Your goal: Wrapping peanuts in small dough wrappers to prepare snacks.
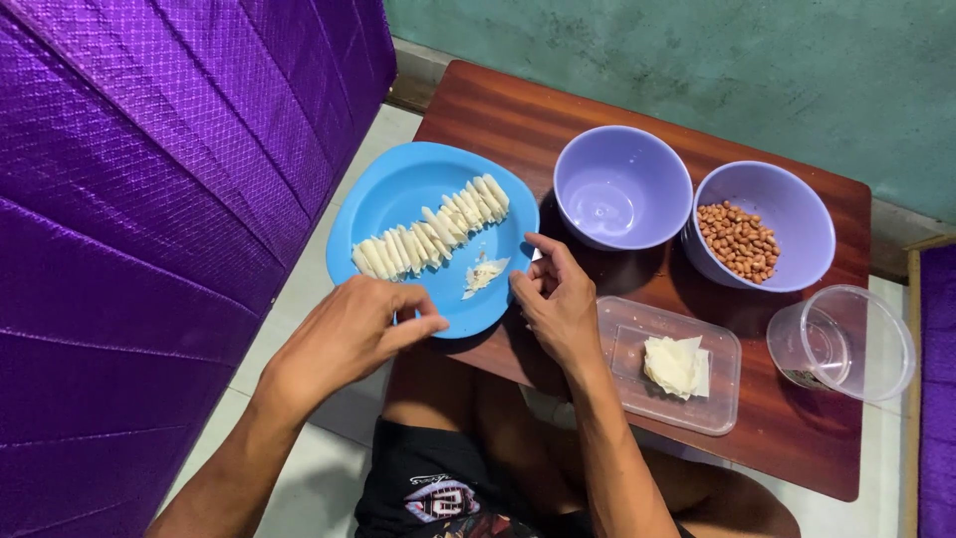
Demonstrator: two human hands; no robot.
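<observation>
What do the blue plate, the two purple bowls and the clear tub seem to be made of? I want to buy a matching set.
The blue plate looks like smooth moulded plastic, evenly coloured with a soft sheen. The empty purple bowl and the purple bowl of peanuts seem the same: glossy, with light glinting inside. The clear tub is see-through with a thin rim, probably plastic, though glass cannot be ruled out.
</observation>
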